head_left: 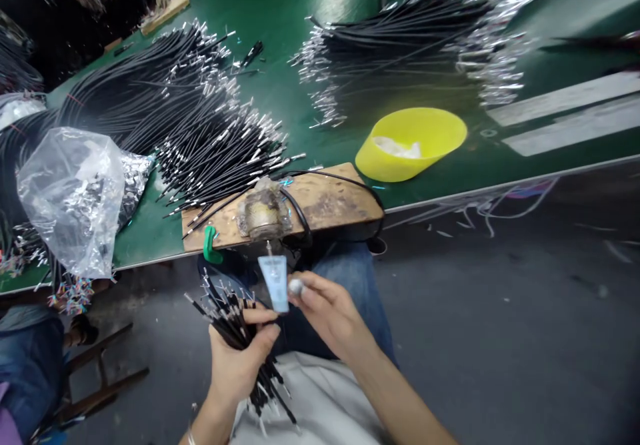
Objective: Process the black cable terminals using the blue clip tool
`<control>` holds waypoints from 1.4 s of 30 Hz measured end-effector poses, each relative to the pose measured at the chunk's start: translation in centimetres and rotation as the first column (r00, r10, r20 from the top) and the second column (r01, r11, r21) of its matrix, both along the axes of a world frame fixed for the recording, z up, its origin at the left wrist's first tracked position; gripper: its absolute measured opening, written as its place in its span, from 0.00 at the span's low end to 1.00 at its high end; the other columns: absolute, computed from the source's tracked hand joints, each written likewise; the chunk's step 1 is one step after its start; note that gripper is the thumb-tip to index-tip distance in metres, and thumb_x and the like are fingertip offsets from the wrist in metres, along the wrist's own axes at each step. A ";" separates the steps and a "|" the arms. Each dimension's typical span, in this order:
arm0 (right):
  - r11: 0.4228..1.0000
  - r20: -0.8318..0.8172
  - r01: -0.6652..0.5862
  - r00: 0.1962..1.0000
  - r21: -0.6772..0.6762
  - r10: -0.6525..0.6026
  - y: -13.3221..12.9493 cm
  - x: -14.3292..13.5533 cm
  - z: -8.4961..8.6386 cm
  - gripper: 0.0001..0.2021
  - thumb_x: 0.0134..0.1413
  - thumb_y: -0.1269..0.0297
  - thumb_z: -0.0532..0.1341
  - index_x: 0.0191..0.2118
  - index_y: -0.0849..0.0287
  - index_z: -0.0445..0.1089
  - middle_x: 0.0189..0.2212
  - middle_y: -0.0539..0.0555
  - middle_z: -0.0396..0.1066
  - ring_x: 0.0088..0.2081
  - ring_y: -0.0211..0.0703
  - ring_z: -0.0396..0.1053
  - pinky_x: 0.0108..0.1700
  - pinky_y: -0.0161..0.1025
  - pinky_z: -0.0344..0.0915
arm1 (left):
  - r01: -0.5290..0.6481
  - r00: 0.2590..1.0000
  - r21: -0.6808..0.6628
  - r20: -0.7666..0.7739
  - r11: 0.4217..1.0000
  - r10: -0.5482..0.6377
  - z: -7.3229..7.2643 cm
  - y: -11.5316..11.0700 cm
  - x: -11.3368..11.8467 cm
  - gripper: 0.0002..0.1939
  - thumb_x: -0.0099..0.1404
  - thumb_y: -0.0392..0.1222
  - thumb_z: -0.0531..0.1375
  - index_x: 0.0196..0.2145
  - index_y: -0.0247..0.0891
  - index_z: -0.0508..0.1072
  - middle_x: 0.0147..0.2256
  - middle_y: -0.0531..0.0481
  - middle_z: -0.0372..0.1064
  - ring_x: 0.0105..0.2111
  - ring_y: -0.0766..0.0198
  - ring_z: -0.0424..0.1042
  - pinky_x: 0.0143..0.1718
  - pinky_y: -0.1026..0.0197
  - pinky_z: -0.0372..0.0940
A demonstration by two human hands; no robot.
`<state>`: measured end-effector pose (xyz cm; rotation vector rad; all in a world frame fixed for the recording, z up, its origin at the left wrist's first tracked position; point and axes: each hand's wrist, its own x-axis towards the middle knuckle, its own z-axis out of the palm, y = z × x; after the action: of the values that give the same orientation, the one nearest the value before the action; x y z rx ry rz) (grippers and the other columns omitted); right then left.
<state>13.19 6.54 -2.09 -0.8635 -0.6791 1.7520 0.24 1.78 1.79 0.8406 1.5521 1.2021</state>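
Observation:
My left hand [240, 355] is closed around a bundle of short black cables [227, 325] with bare, silvery ends. Its fingertips also pinch the lower end of a small light-blue squeeze tube [275, 281], whose wide flat end points up. Just right of the tube, my right hand [333, 311] pinches a small round whitish piece [296, 287] that looks like a cap. Both hands are above my lap, in front of the table edge.
On the green table [280, 5] lie piles of black cables [215, 131] and a clear plastic bag [70, 191]. A wooden board [330, 198] carries a taped device [265, 211], with a green clip [212, 245] at its edge. A yellow tub [415, 158] stands to the right.

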 end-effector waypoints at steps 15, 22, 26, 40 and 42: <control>0.847 0.650 -0.307 0.758 0.433 -0.058 -2.1 -1.4 2.0 0.06 0.50 0.73 0.60 0.25 0.58 0.68 0.23 0.50 0.66 0.26 0.40 0.63 0.28 0.35 0.60 | 0.176 0.984 -0.138 -0.003 0.975 -0.178 -0.9 -0.5 0.6 0.09 0.43 0.24 0.58 0.24 0.30 0.74 0.24 0.51 0.69 0.26 0.65 0.66 0.29 0.66 0.62; 0.847 0.601 -0.210 0.785 0.488 -0.152 -2.2 -0.6 1.4 0.12 0.55 0.72 0.56 0.21 0.59 0.64 0.20 0.49 0.61 0.24 0.38 0.60 0.26 0.35 0.57 | 0.095 0.995 -0.195 0.013 0.976 -0.094 -2.2 -1.9 0.0 0.06 0.48 0.35 0.65 0.21 0.32 0.71 0.17 0.55 0.61 0.19 0.71 0.59 0.22 0.67 0.58; 0.774 0.522 0.031 0.721 0.632 -0.455 -2.8 -1.7 1.3 0.10 0.52 0.78 0.56 0.24 0.58 0.64 0.21 0.48 0.60 0.26 0.38 0.59 0.31 0.37 0.57 | 0.086 0.994 -0.189 0.081 0.978 -0.072 -2.5 -2.3 0.2 0.11 0.55 0.45 0.63 0.26 0.33 0.69 0.15 0.56 0.59 0.15 0.72 0.58 0.19 0.66 0.57; 0.945 0.221 -0.151 0.971 0.289 0.087 -1.6 -0.2 0.8 0.09 0.52 0.58 0.63 0.29 0.59 0.70 0.27 0.52 0.66 0.30 0.40 0.64 0.32 0.37 0.61 | 0.188 0.956 -0.181 0.257 0.965 -0.138 -2.6 -1.8 -0.6 0.19 0.56 0.55 0.62 0.23 0.34 0.68 0.10 0.59 0.54 0.10 0.76 0.51 0.13 0.69 0.51; 0.921 0.285 -0.122 0.958 0.371 0.013 -1.5 -0.3 1.1 0.09 0.53 0.63 0.61 0.24 0.59 0.67 0.24 0.50 0.64 0.28 0.39 0.63 0.32 0.37 0.60 | 0.200 0.953 -0.184 0.267 0.962 -0.147 -2.5 -1.7 -0.4 0.20 0.55 0.56 0.62 0.23 0.34 0.68 0.12 0.58 0.56 0.09 0.76 0.51 0.12 0.68 0.51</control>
<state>12.90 5.05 -0.95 -0.8208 -1.2098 1.4943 -0.20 0.05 -0.72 0.6446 1.3404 0.9573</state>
